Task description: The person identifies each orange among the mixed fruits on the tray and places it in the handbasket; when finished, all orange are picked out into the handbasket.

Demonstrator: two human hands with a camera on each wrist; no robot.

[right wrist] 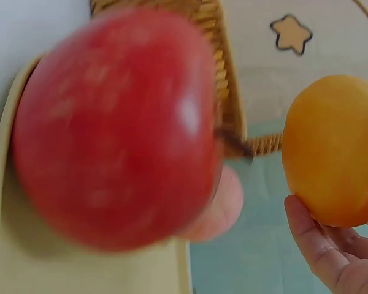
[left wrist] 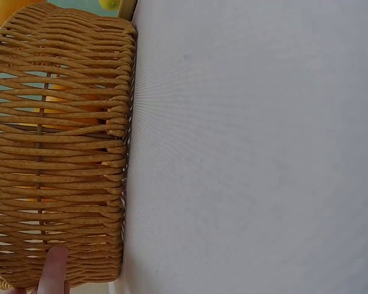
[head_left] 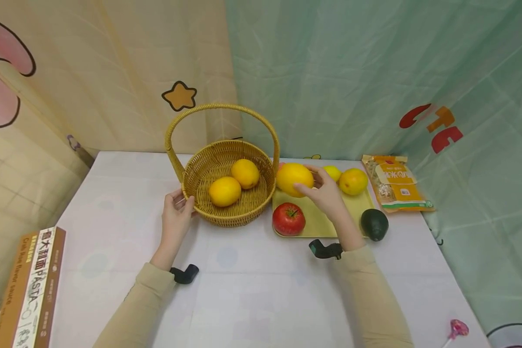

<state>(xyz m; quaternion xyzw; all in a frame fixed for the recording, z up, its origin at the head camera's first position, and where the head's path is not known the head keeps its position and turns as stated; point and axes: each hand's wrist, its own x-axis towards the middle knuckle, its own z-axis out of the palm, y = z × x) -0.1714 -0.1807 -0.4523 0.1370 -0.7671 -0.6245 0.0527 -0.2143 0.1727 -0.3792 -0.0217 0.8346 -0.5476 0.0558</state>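
My left hand [head_left: 177,211] holds the left rim of a woven basket [head_left: 235,221], thumb over the edge and fingers against the outer wall. In the left wrist view a fingertip [left wrist: 56,254] presses on the weave [left wrist: 55,171]. Two yellow-orange fruits [head_left: 224,191] lie inside, under the tall arched handle [head_left: 217,106]. My right hand [head_left: 326,193] grips another yellow-orange fruit [head_left: 294,179], raised above the tray's left end, just right of the basket. A red apple [head_left: 289,219] sits below it on the yellow tray [head_left: 317,227].
On the tray's far side are a yellow fruit [head_left: 332,172], another yellow-orange fruit [head_left: 354,181] and a pinkish fruit [right wrist: 218,208]. A dark green avocado [head_left: 374,224] lies by its right edge. Beyond are a food packet [head_left: 398,183], a pasta box [head_left: 28,290] and a lollipop [head_left: 458,327].
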